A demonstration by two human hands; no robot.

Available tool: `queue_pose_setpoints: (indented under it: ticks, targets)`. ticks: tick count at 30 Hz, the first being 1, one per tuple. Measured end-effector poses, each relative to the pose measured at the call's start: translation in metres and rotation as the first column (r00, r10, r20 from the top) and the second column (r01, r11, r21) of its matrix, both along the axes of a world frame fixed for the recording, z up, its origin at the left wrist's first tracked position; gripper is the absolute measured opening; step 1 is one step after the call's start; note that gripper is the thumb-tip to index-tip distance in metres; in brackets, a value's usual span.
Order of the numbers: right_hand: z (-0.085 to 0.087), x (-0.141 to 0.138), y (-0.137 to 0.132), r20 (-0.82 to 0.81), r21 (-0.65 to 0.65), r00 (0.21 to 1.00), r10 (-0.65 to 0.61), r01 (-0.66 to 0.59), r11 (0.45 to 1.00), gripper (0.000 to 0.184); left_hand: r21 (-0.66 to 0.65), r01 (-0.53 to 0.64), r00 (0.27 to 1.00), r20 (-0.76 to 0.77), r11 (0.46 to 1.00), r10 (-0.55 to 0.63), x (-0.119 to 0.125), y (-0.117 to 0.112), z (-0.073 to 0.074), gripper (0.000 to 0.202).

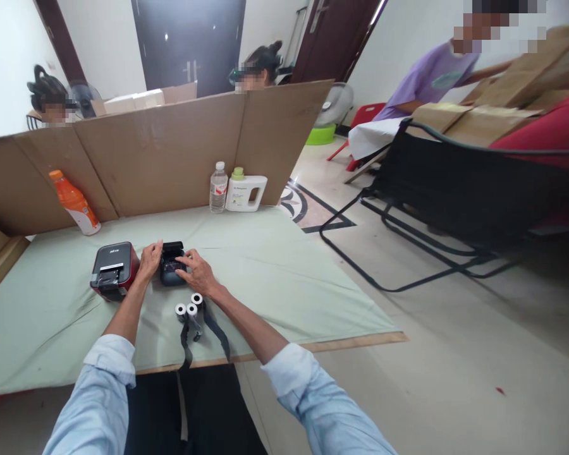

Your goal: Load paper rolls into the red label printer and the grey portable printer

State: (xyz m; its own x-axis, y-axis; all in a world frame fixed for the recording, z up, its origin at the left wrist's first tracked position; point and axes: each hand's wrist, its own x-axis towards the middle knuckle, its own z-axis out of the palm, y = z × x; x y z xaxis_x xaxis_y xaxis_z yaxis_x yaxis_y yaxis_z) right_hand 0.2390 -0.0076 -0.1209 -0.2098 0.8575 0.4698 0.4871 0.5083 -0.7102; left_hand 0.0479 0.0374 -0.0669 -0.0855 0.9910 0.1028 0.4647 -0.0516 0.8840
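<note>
A small black printer (171,263) with its lid raised stands on the pale green cloth of the table (275,278). My left hand (150,259) curls against its left side. My right hand (194,269) lies over its right front, fingers bent onto the open top. Three small white paper rolls (189,308) sit just in front of my right wrist, beside a black strap (214,328). A red and black printer (114,270) stands to the left of my left hand.
An orange drink bottle (74,203), a clear water bottle (218,188) and a white jug (245,192) stand along a cardboard screen (171,151). People sit behind it. A black folding chair (455,202) and another person are on the right.
</note>
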Motion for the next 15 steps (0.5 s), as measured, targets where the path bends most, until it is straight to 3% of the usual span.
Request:
queue_pose_setpoints:
  ticks: [6,8,11,15]
  targets:
    - [0.009,-0.001,0.014,0.010,0.007,1.000,0.024,-0.024,1.000,0.014,0.026,0.215,0.977,-0.019,0.976,-0.214,-0.019,-0.020,-0.008,0.022]
    - [0.009,-0.002,0.019,-0.031,-0.024,0.999,0.025,-0.026,0.999,0.015,0.026,0.254,0.966,-0.048,0.967,-0.253,-0.024,-0.025,-0.013,0.025]
    - [0.009,-0.004,0.024,-0.110,-0.050,0.993,0.034,-0.039,0.998,0.019,0.040,0.210,0.975,-0.081,0.977,-0.206,-0.025,-0.026,-0.016,0.035]
    - [0.014,-0.003,0.022,-0.126,-0.064,0.991,0.041,-0.050,0.997,0.017,0.059,0.088,0.990,-0.116,0.994,-0.081,-0.015,-0.021,-0.012,0.013]
